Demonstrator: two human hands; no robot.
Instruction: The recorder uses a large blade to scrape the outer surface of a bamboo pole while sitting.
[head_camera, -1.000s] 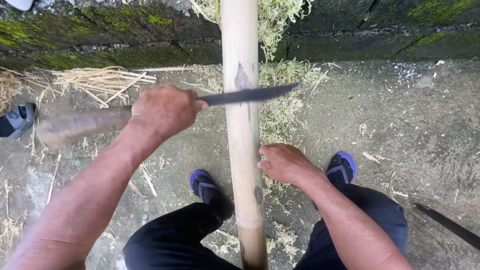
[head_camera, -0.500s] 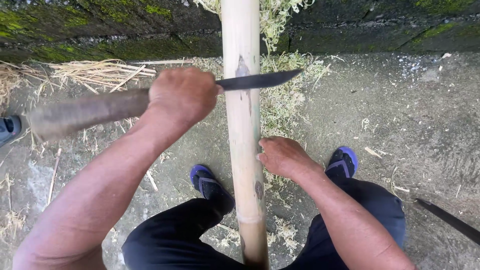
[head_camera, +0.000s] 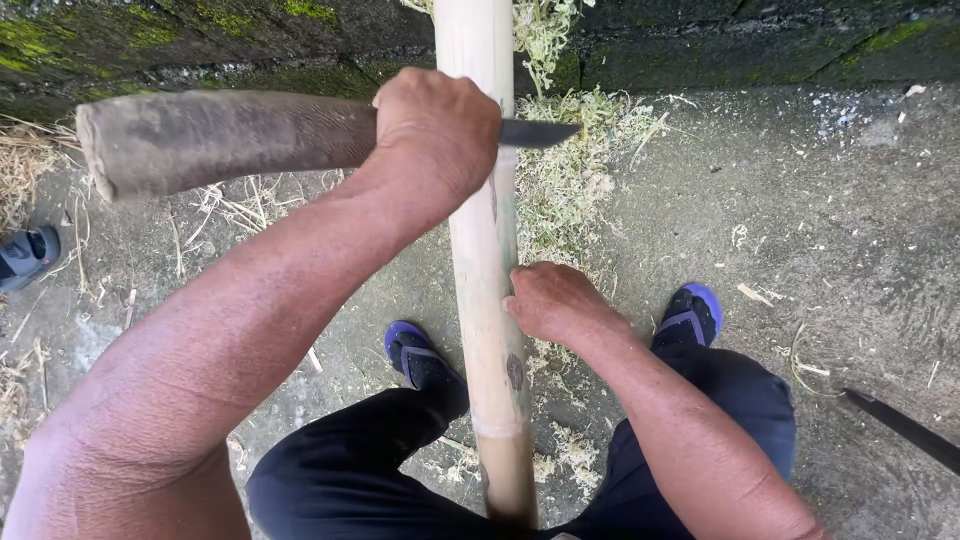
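A pale bamboo pole (head_camera: 485, 280) runs from between my knees up to the mossy wall. My left hand (head_camera: 435, 130) is shut on a big knife whose thick, grey wooden handle (head_camera: 220, 135) sticks out to the left. Its dark blade (head_camera: 540, 132) lies across the pole and pokes out on the right side. Lower down, my right hand (head_camera: 555, 300) grips the pole from the right. Where the blade meets the pole is hidden behind my left hand.
Pale green shavings (head_camera: 570, 170) lie heaped on the concrete by the mossy stone wall (head_camera: 200, 30). My blue sandals (head_camera: 420, 355) (head_camera: 690, 315) flank the pole. Another dark blade (head_camera: 905, 428) lies at the right edge, and another person's sandalled foot (head_camera: 25, 255) shows at the left.
My left hand has lifted the knife up along the pole and nearer the camera. Less of the blade shows past the pole. My right hand has kept its hold.
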